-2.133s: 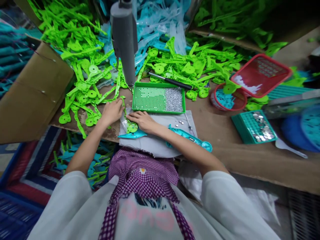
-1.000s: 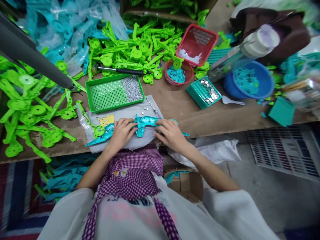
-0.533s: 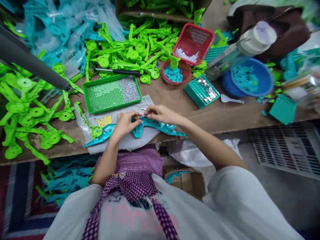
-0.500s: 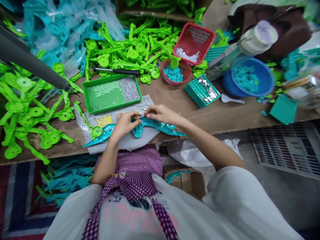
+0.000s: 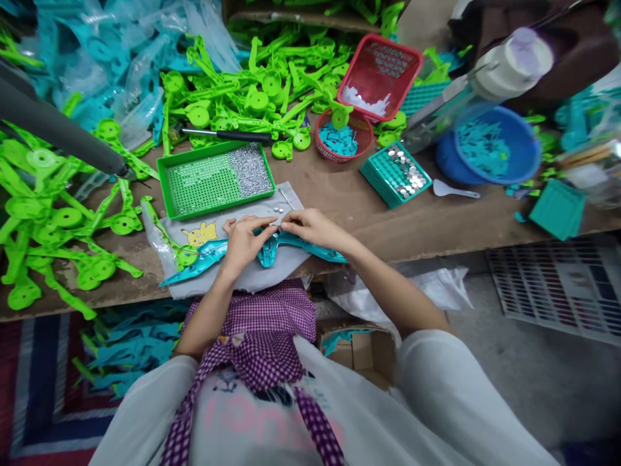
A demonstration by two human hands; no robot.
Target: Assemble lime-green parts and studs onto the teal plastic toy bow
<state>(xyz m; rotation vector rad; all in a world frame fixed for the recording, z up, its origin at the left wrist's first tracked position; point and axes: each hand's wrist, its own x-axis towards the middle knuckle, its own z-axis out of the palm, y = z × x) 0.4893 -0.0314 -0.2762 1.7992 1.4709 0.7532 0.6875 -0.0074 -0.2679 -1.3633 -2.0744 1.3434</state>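
Note:
A long, translucent blue plastic part [image 5: 268,255] with pointed ends lies across the grey cloth [image 5: 242,279] at the table's front edge. My left hand [image 5: 245,241] is closed over its middle, thumb and fingers pressing on it. From the other side, my right hand [image 5: 310,226] bends down to the same spot, its fingertips pinched together against the part. Whatever small thing is between those fingertips is hidden. Just beyond the hands lie a few small silvery discs [image 5: 278,210] and a thin metal rod [image 5: 286,199]. Left of them a yellow cartoon print [image 5: 200,233] shows on the cloth.
Behind the cloth stands a green tray [image 5: 194,184] with small metal pieces. A screwdriver [image 5: 228,135], red baskets [image 5: 339,152], a stack of teal trays [image 5: 395,175] with discs, a white scoop [image 5: 455,189] and a blue bowl [image 5: 488,145] surround it. Lime-green parts [image 5: 72,220] are heaped left and behind.
My right hand and forearm have shifted slightly, the elbow drawn in toward my body. My left fingers have moved a little to the right. The blue part's right end sits slightly further left.

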